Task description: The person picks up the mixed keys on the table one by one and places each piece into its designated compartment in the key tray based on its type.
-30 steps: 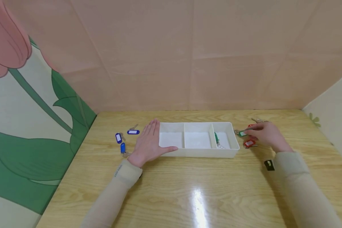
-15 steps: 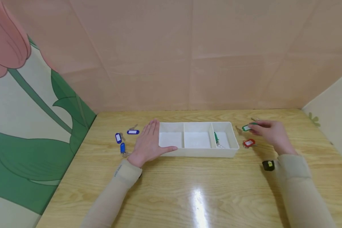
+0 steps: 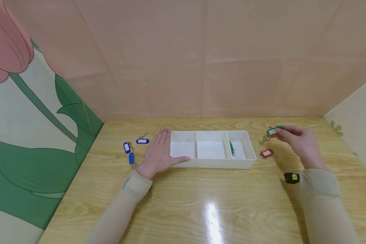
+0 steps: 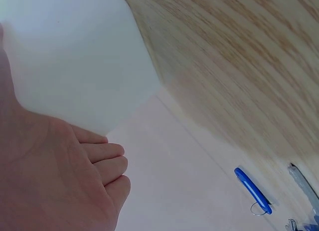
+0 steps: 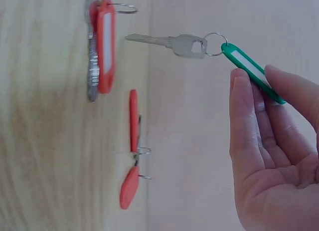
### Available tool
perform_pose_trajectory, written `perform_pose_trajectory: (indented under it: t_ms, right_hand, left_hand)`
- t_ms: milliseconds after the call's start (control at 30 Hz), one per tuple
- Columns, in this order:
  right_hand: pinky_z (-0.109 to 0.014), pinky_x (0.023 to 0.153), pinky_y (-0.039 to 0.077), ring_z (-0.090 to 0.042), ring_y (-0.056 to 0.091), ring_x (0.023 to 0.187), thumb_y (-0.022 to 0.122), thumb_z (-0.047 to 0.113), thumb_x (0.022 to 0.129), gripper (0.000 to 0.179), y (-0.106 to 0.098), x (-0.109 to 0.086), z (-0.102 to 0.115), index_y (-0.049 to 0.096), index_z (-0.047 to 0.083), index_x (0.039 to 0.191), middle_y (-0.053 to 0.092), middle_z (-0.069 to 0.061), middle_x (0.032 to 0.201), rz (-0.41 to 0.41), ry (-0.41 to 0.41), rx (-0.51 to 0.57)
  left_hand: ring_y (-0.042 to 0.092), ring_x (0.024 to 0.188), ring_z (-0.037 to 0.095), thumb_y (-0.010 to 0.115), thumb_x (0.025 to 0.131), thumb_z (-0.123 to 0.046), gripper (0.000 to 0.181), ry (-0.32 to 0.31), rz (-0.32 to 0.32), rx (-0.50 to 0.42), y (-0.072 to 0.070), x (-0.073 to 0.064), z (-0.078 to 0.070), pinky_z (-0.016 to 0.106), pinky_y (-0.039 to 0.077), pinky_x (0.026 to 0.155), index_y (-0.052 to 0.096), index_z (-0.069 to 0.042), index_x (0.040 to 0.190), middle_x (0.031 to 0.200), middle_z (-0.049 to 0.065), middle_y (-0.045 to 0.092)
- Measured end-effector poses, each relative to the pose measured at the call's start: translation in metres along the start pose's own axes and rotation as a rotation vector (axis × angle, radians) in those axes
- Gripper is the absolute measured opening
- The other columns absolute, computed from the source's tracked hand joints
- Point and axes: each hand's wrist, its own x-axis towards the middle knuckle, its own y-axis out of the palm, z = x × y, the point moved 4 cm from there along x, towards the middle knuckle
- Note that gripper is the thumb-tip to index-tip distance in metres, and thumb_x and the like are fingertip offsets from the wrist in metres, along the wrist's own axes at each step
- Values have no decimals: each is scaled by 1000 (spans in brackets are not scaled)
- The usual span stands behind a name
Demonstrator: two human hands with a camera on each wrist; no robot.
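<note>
My right hand [image 3: 302,144] pinches a green key tag [image 3: 272,131] between thumb and fingers, above the table right of the box. A key [image 5: 187,45] dangles from its ring in the right wrist view. Flat against the left end of a white three-compartment box [image 3: 213,163] lies my left hand [image 3: 159,152], fingers straight and thumb along the front wall. Another green key tag [image 3: 231,147] with its key leans in the right compartment. Below the right hand lie red key tags; one red key tag [image 3: 266,153] shows plainly, others [image 5: 130,186] in the right wrist view.
Left of the box lie three blue key tags with keys: an upper blue tag [image 3: 142,141], a left blue tag [image 3: 126,147] and a lower blue tag [image 3: 131,158]. The wooden table [image 3: 183,203] ends at a pinkish back wall [image 3: 201,84].
My right hand has lifted the green key tag and its key off the table area beside the box and moved up and to the right. The left hand and box stay put.
</note>
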Motion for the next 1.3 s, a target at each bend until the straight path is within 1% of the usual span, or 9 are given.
perform_pose_trajectory:
  t_ms: [33, 167, 367, 567, 667, 800, 933, 1100, 1300]
  right_hand:
    - [-8, 75, 49, 1, 71, 87, 75, 37, 93, 44, -1, -1, 1, 70, 9, 127, 75, 17, 94, -4, 2, 15]
    - [-13, 73, 45, 4, 70, 90, 75, 43, 92, 46, -4, -4, 5, 69, 16, 129, 75, 18, 94, -10, 33, -12]
    - [-15, 74, 41, 7, 67, 93, 73, 48, 92, 50, -5, -11, 15, 67, 18, 131, 74, 21, 96, -15, 39, -32]
    - [-10, 73, 46, 2, 70, 90, 75, 39, 93, 39, -5, -17, 25, 71, 17, 125, 75, 17, 94, -43, -15, 30]
    - [-10, 73, 47, 0, 71, 89, 75, 37, 93, 39, -5, -19, 29, 72, 16, 125, 76, 15, 95, -64, -33, 30]
    - [-11, 71, 46, 1, 71, 88, 75, 38, 92, 44, -4, -20, 34, 71, 14, 129, 75, 16, 96, -82, -36, 2]
    - [-11, 69, 47, 0, 71, 88, 75, 37, 92, 41, -3, -21, 37, 72, 14, 126, 76, 14, 95, -90, -42, 19]
    - [-11, 72, 47, -2, 72, 90, 76, 40, 90, 46, -1, -24, 38, 72, 13, 127, 77, 12, 97, -107, -30, 14]
    - [-12, 71, 47, -2, 72, 85, 80, 38, 88, 45, 2, -25, 42, 74, 13, 125, 76, 13, 94, -136, -35, 12]
  left_hand:
    - [-1, 154, 26, 31, 74, -99, 136, 1, -2, -1, 0, 0, 0, 37, 2, 123, 5, 1, 161, 169, 16, 3]
    - [0, 154, 26, 31, 75, -99, 135, 4, -6, -6, -1, -1, -1, 37, 3, 123, 7, 2, 161, 169, 17, 5]
    - [0, 154, 26, 31, 75, -99, 135, 1, -6, -9, 0, -1, -1, 37, 3, 123, 6, 2, 161, 168, 17, 3]
    - [-1, 154, 26, 31, 74, -100, 136, 3, -8, -9, 1, -1, 0, 36, 3, 123, 5, 2, 161, 168, 17, 2]
    - [-1, 154, 26, 31, 74, -100, 136, 4, -10, -8, 1, -1, 0, 36, 3, 123, 5, 2, 161, 168, 17, 2]
    - [-1, 154, 26, 30, 74, -100, 136, 2, -13, -5, 0, 0, 0, 36, 2, 123, 4, 2, 161, 168, 17, 2]
    - [-1, 154, 26, 29, 74, -100, 136, 5, -16, -2, 1, 1, 0, 36, 2, 123, 4, 2, 161, 168, 17, 3]
    - [-1, 154, 26, 28, 73, -100, 137, 4, -14, -2, 1, 1, 0, 36, 2, 123, 4, 2, 161, 168, 17, 3]
    - [0, 154, 26, 27, 73, -100, 137, 4, -14, 7, 1, 2, 1, 36, 2, 123, 4, 2, 161, 168, 17, 3]
